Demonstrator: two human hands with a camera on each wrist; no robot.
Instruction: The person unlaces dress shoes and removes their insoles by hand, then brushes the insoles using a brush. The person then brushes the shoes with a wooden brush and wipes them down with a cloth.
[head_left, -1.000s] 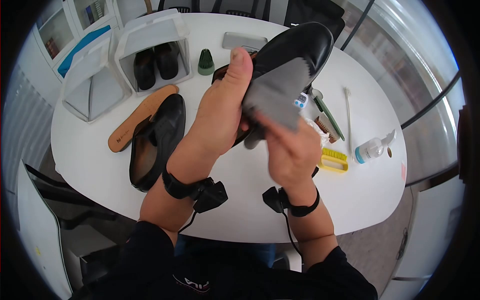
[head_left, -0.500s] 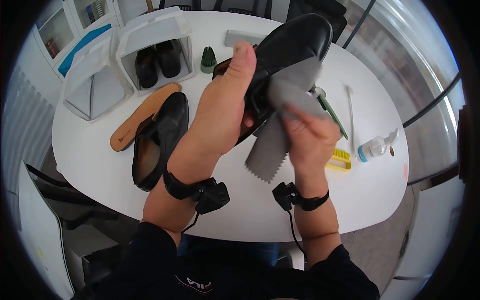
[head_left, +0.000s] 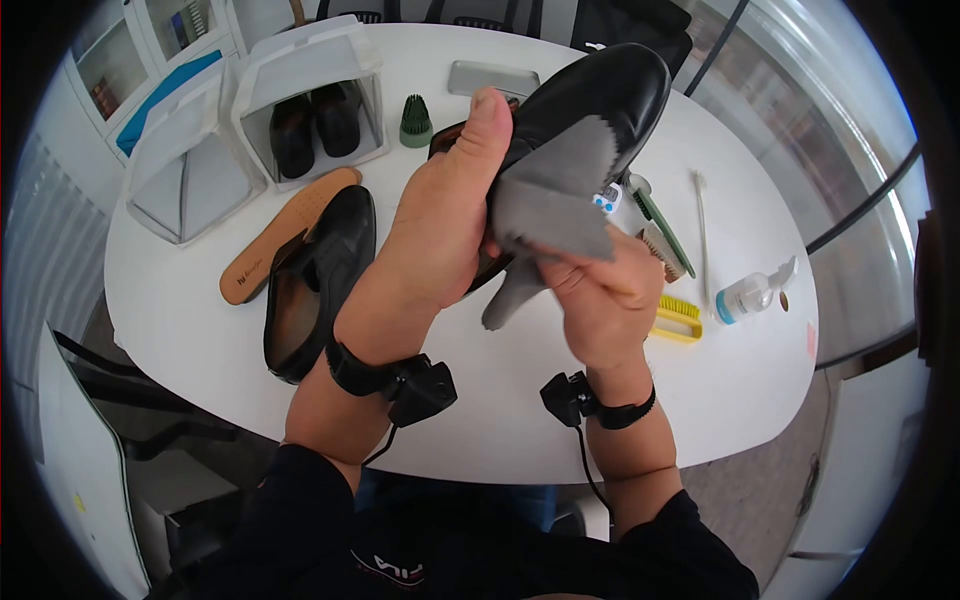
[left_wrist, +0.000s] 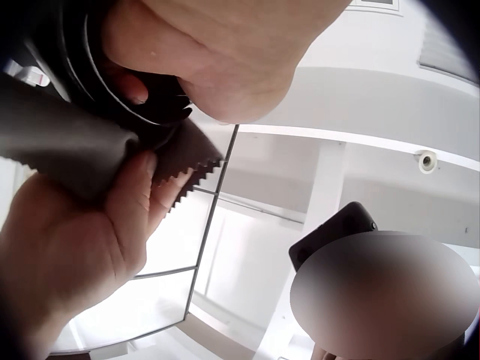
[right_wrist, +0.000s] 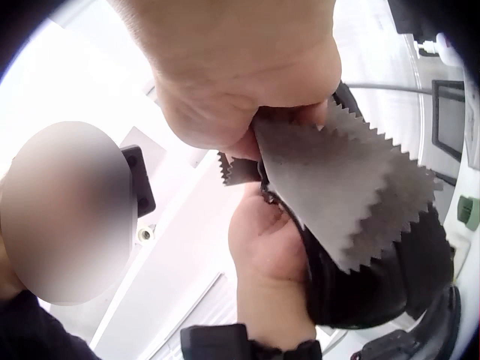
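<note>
A black leather shoe (head_left: 600, 90) is held up over the table, toe toward the upper right. My left hand (head_left: 440, 210) grips it at the opening, thumb on top and fingers inside or behind. My right hand (head_left: 610, 300) pinches a grey zigzag-edged cloth (head_left: 560, 190), which lies against the side of the shoe; one end hangs below the fingers. In the right wrist view the cloth (right_wrist: 337, 187) is folded over the shoe (right_wrist: 360, 292). The left wrist view shows the right hand's thumb (left_wrist: 135, 187) pressing the cloth near the shoe's rim.
Another black shoe (head_left: 345, 250) and a tan insole (head_left: 290, 235) lie at left, before two clear-fronted boxes (head_left: 310, 60), one holding dark shoes. A green brush (head_left: 416, 122) and metal tray (head_left: 492, 78) stand behind. At right are a yellow brush (head_left: 678, 320), green brush (head_left: 665, 230) and spray bottle (head_left: 745, 298).
The right hand moved right along the shoe with the cloth, then slightly back left. The cloth's loose ends have swung and folded. The left hand keeps its grip while the shoe shifts slightly.
</note>
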